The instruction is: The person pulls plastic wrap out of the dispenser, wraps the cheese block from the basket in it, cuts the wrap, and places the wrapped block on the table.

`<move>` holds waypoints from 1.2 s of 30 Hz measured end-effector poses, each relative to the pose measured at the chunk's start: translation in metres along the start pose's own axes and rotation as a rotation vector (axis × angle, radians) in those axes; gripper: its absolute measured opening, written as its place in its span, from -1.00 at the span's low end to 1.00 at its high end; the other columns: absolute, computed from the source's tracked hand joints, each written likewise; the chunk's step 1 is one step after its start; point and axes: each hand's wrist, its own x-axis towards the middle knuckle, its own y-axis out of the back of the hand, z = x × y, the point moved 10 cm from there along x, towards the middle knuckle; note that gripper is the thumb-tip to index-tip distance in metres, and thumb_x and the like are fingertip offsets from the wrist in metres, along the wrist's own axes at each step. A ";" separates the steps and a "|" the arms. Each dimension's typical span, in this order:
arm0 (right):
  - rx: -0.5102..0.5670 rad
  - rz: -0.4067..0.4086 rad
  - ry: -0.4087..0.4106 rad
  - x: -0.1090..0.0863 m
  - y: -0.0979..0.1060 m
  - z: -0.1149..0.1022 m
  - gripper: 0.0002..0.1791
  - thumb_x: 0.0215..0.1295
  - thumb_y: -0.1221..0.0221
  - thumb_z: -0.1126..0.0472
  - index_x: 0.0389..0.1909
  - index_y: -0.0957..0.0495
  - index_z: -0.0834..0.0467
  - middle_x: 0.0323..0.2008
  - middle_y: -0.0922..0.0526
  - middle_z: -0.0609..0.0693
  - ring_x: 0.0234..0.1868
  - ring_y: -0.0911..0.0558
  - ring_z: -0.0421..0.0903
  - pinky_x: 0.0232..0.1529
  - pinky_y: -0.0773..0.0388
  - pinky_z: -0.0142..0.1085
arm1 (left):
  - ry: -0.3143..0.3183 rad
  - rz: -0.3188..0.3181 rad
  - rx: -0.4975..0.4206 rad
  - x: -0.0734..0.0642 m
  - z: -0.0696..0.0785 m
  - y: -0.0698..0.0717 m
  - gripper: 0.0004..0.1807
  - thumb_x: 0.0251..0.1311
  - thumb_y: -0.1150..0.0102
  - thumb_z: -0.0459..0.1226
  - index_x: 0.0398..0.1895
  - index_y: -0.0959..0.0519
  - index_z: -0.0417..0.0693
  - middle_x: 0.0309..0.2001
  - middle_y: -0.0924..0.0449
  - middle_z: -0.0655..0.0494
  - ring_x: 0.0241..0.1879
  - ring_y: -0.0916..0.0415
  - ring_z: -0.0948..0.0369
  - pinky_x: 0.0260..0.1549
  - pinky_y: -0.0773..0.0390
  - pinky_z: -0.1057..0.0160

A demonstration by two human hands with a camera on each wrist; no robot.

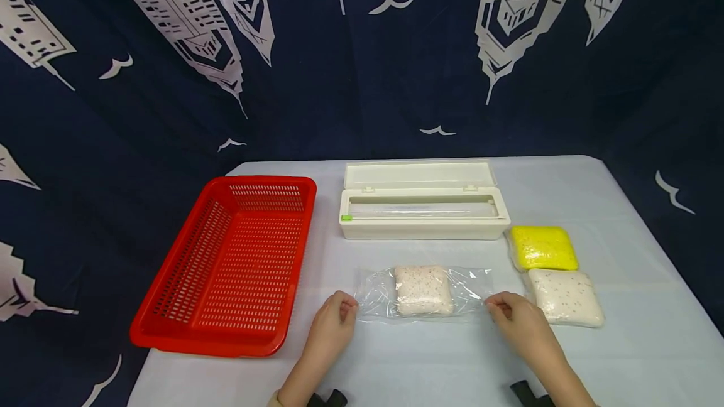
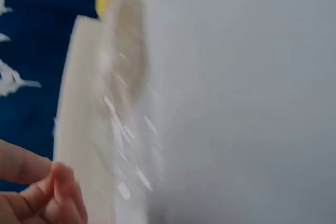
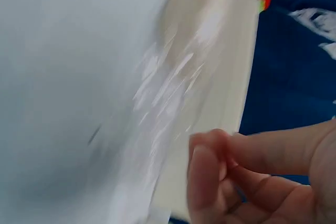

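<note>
A cream block with small specks [image 1: 423, 291] lies in the middle of a flat sheet of clear plastic film [image 1: 471, 287] on the table. My left hand [image 1: 332, 325] pinches the film's near left corner between thumb and fingers. At the near right corner, my right hand [image 1: 523, 326] pinches the same film. Both wrist views are blurred; in them the left fingertips [image 2: 65, 182] and the right fingertips [image 3: 207, 153] are pressed together beside the shiny, creased film.
Behind the film stands a cream wrap dispenser [image 1: 424, 229], lid raised, with a clear roll inside and a green slider [image 1: 347, 218]. A red perforated basket [image 1: 283, 331] is at left. On the right lie a yellow wrapped block [image 1: 544, 248] and another speckled block [image 1: 567, 299].
</note>
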 end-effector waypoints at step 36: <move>0.421 -0.170 -0.062 0.036 -0.046 -0.025 -0.56 0.49 0.03 0.25 0.21 -0.41 0.48 0.10 -0.57 0.41 -0.02 -0.69 0.16 -0.21 -0.70 -0.19 | 0.214 -0.275 -0.526 0.042 0.023 -0.084 -0.49 0.34 0.01 -0.35 0.28 -0.30 -0.49 0.18 -0.45 -0.40 0.08 -0.54 -0.15 -0.24 -0.69 0.06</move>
